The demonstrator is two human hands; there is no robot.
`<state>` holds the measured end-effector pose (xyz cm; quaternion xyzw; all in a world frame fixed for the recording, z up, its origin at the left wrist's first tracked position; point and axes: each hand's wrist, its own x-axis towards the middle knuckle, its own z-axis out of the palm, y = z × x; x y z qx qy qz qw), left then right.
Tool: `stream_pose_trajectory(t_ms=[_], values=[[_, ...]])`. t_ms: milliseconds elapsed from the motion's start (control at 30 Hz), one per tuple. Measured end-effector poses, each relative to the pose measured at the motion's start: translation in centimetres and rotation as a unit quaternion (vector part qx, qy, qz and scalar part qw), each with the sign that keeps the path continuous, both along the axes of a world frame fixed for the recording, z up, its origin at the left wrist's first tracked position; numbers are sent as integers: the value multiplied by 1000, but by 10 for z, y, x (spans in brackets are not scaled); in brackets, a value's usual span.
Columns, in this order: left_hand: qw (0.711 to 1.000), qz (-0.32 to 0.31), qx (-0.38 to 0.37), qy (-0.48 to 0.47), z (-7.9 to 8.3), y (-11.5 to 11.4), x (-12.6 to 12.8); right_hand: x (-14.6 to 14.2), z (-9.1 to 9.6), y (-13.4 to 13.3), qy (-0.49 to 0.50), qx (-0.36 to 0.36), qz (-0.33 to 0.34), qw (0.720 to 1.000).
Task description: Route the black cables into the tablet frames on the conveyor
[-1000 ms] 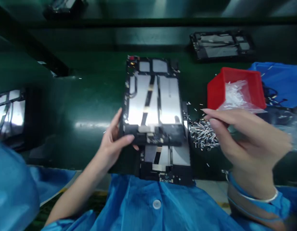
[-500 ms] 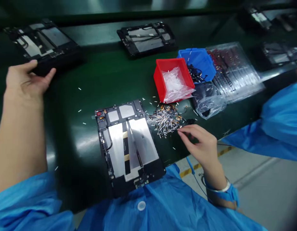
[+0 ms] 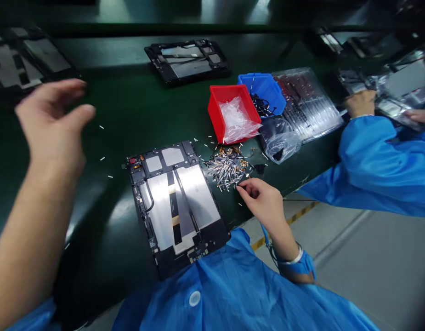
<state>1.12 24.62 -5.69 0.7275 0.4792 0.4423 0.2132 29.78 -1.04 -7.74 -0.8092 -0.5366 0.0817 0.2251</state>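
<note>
An opened tablet [image 3: 184, 202] lies in front of me, its silver battery panels, black flex cable and circuit boards showing. To its right is a pile of small silver parts [image 3: 226, 168] with some gold-coloured ends. My right hand [image 3: 263, 202] is at the near edge of this pile, thumb and forefinger pinched together; whatever is between the fingertips is too small to make out. On the left, my left hand [image 3: 55, 122] is raised, thumb and fingers apart, holding nothing. Just beyond it lies a second opened tablet [image 3: 43, 55], partly covered by the hand and cut by the frame.
A third opened tablet [image 3: 188, 59] lies at the back. Beyond the pile stand a red bin [image 3: 216, 120] with a clear bag, a blue bin [image 3: 272, 89] with black cables, and a clear tray [image 3: 308, 103]. A co-worker's sleeve [image 3: 371, 151] is at right.
My left hand has come away from the left tablet, which it was touching. My right hand stays pinched by the pile. The whole view has shifted, with more of the co-worker showing.
</note>
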Motion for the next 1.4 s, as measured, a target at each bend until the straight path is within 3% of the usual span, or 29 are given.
stream_pose_trajectory(t_ms=[33, 100, 167, 233, 333, 433, 500, 600, 867, 1033, 1133, 1267, 1400], values=[[998, -36, -11, -41, 12, -20, 18, -2, -1, 1, -2, -4, -12, 1000], [989, -117, -80, -36, 28, -55, 46, 1, -2, 3, -14, 0, -31, 999], [974, -193, -114, 6, 34, -81, 65, 10, -1, 3, -34, 15, -49, 998], [953, -288, -77, 55, 30, -98, 78, 23, 2, 2, -60, 29, -65, 996], [880, -447, 35, 159, 16, -117, 97, 39, 5, 0, -84, 31, -58, 994], [792, -533, 78, 289, 2, -134, 118, 43, 7, 1, -93, 12, -18, 995], [755, -550, 77, 347, -5, -143, 128, 41, 8, 5, -102, -5, -6, 995], [736, -550, 69, 388, -12, -148, 134, 38, 8, 10, -104, -35, -14, 994], [744, -537, 79, 389, -19, -145, 132, 42, 16, 3, -108, -100, 8, 989], [750, -537, 85, 377, -22, -145, 133, 29, 18, 1, -166, -61, 97, 980], [754, -534, 93, 370, -24, -144, 134, 19, 16, 7, -229, -75, 136, 961], [760, -530, 92, 365, -23, -144, 134, 17, 13, 5, -262, -90, 136, 951], [758, -531, 81, 370, -20, -145, 134, 25, 12, -9, -238, -69, 97, 964]])
